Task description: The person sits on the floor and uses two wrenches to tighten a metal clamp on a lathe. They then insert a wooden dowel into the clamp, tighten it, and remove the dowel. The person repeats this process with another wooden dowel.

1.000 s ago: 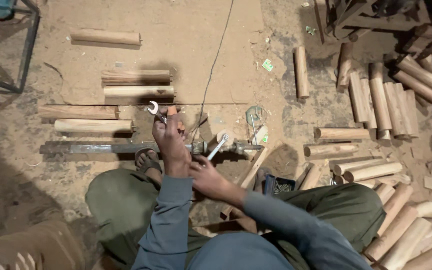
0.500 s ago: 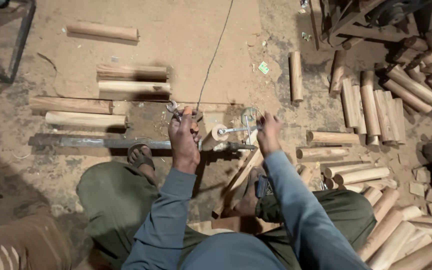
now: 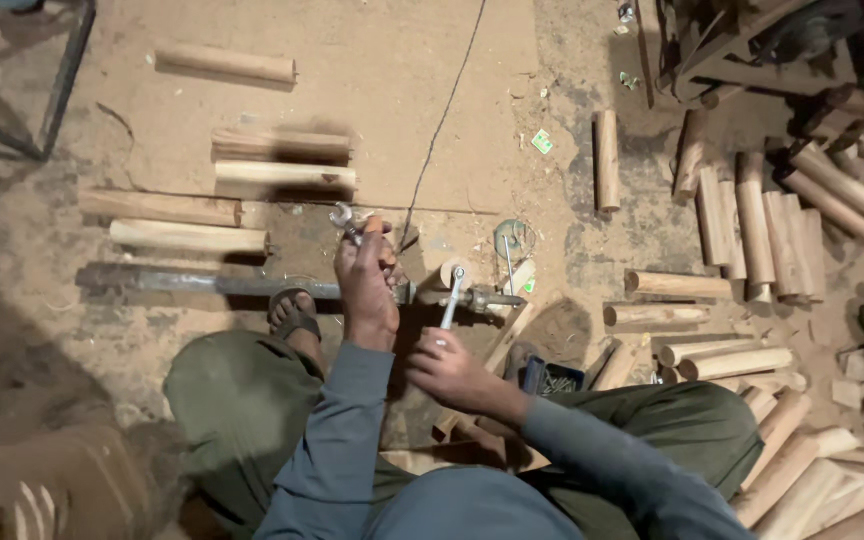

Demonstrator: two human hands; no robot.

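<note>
A short wooden blank (image 3: 449, 276) is mounted on a floor-level metal rail (image 3: 202, 284), between the knees. A spanner (image 3: 345, 221) is gripped closed in the left hand (image 3: 370, 290); a second wrench (image 3: 449, 305) is gripped by the right hand (image 3: 449, 370), likely so one fastener is countered while the other is turned. The rail is braced by a sandalled foot (image 3: 292, 312). Wooden rounds (image 3: 752, 225) are piled at right.

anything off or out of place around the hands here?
Nothing stands out as damaged or spilled. The left hand grips a wrench and the right hand holds a second wrench at the metal bar. Wooden pegs lie scattered loosely over the dusty floor, with a small green scrap among them.
</note>
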